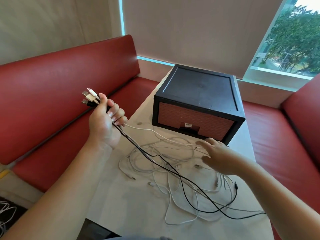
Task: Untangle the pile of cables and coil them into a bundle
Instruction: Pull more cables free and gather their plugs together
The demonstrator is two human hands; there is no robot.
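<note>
A loose tangle of white and black cables [174,174] lies spread over the white table [131,205]. My left hand [105,122] is raised to the left of the table and grips several cable ends; their USB plugs [89,97] stick out above my fist. The held cables run down from my fist into the tangle. My right hand [218,156] hovers over the right side of the pile with fingers spread and straight, holding nothing. It looks blurred.
A black drawer box with a red brick-patterned front [199,103] stands at the far end of the table. Red bench seats [52,94] surround the table on the left and right. More cables [5,215] lie on the floor at lower left.
</note>
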